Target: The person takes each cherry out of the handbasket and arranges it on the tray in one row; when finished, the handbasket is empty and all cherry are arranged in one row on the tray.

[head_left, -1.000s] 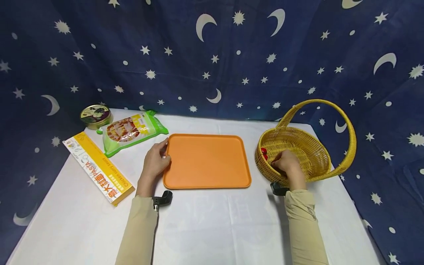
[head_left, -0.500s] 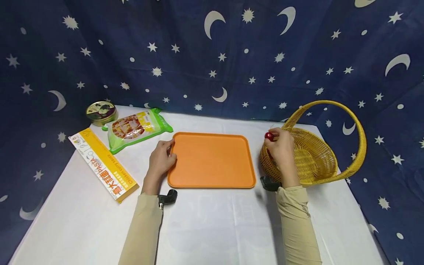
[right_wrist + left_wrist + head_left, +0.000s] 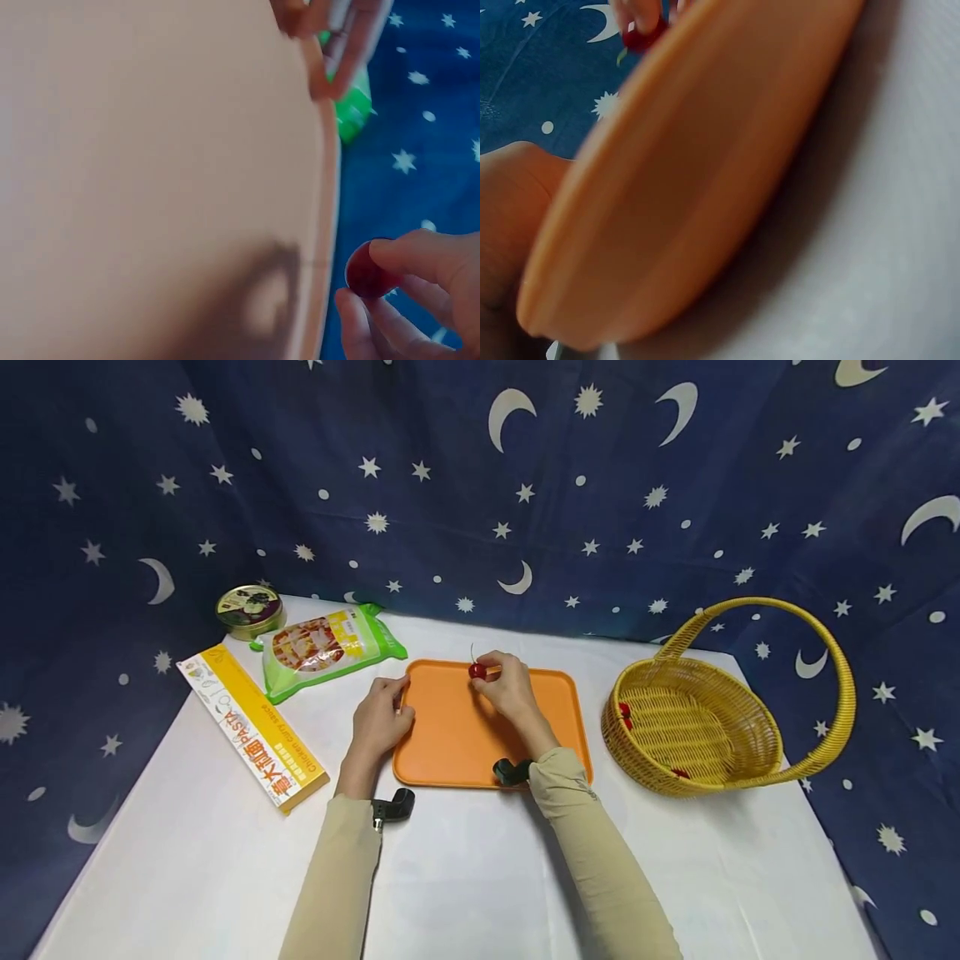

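Note:
My right hand (image 3: 513,690) pinches a red cherry (image 3: 477,671) by thumb and fingertips above the far part of an orange tray (image 3: 450,735). Its thin stem points up. The right wrist view shows the same cherry (image 3: 363,271) between thumb and fingers, beyond the tray's rim in that view. At the tray's left edge, my left hand (image 3: 378,720) holds the rim between thumb and fingers. Most of the left wrist view is filled by the tray's side (image 3: 675,195), with a bit of the cherry (image 3: 641,39) above it.
On the right stands a yellow wicker basket (image 3: 637,758) with a tall handle; red fruits (image 3: 626,717) lie inside. To the left are a pasta box (image 3: 255,727), a green-edged food bag (image 3: 330,647) and a round tin (image 3: 249,610). A star-patterned cloth (image 3: 450,552) hangs behind.
My right hand came up out of the basket with the cherry and moved left over the tray. My left hand keeps its place at the tray's edge. The head view shifted slightly.

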The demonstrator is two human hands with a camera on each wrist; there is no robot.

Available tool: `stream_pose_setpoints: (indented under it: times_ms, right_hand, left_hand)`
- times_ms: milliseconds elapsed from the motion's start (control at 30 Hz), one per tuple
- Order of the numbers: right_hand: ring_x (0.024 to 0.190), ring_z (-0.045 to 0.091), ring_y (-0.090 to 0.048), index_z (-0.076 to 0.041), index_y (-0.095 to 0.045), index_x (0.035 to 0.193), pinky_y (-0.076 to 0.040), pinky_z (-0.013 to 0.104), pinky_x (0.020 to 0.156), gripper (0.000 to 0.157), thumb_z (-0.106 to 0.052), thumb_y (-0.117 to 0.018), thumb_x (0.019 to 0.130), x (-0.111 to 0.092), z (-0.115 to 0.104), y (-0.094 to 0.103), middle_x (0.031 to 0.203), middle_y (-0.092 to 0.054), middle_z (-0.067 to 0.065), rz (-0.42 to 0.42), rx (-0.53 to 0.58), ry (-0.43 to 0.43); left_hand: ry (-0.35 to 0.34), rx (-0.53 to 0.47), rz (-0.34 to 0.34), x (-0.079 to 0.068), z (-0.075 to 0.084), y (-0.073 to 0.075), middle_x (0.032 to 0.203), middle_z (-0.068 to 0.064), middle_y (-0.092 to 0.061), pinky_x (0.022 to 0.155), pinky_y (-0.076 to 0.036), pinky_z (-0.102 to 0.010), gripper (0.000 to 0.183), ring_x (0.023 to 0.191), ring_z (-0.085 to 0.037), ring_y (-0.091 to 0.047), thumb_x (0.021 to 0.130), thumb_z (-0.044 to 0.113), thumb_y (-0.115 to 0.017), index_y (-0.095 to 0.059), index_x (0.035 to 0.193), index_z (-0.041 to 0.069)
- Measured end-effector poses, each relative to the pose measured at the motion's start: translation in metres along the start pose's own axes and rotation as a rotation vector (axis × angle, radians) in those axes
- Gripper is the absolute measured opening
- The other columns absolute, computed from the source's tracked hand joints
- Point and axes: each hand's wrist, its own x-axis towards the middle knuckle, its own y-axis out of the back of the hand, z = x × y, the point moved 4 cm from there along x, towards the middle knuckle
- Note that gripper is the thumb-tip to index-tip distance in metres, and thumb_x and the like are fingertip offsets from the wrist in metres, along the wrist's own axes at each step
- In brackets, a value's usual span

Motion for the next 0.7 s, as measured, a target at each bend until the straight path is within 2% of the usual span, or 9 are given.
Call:
stream_pose_setpoints:
  times_ms: [133,267,433,700]
  right_hand:
    - [0.089,0.03,-0.07,0.001,-0.07,0.11,-0.055,0.036,0.082,0.03,-0.002,-0.076,0.08,0.005,0.001,-0.02,0.106,-0.07,0.018,-0.008,0.004,-0.024]
    - [0.09,0.028,-0.07,-0.002,-0.072,0.107,-0.052,0.038,0.085,0.028,-0.008,-0.077,0.08,0.007,0.002,-0.03,0.102,-0.071,0.015,0.033,-0.06,-0.058]
    - [0.092,0.027,-0.067,-0.01,-0.073,0.107,-0.051,0.043,0.079,0.028,-0.016,-0.079,0.08,0.008,0.006,-0.036,0.098,-0.073,0.009,0.106,-0.167,-0.125]
    - [0.093,0.027,-0.066,-0.012,-0.073,0.11,-0.051,0.044,0.076,0.033,-0.021,-0.08,0.08,0.014,0.004,-0.037,0.097,-0.074,0.008,0.141,-0.153,-0.152]
  left_hand:
    - [-0.008,-0.002,0.016,-0.003,0.0,-0.002,0.113,-0.019,-0.056,0.071,-0.041,-0.044,0.056,0.082,-0.028,-0.054,0.079,0.008,-0.059,-0.058,0.135,-0.003]
    - [0.002,0.001,0.017,-0.004,-0.002,-0.004,0.114,-0.018,-0.056,0.072,-0.042,-0.044,0.056,0.083,-0.028,-0.054,0.08,0.009,-0.059,-0.058,0.135,-0.001]
    - [0.001,0.008,0.025,-0.006,-0.002,-0.006,0.117,-0.019,-0.057,0.075,-0.043,-0.046,0.056,0.087,-0.03,-0.056,0.08,0.009,-0.059,-0.058,0.135,-0.001]
    - [-0.026,0.015,0.051,-0.002,-0.001,-0.002,0.117,-0.019,-0.057,0.077,-0.045,-0.048,0.056,0.091,-0.033,-0.059,0.078,0.008,-0.06,-0.06,0.134,-0.001]
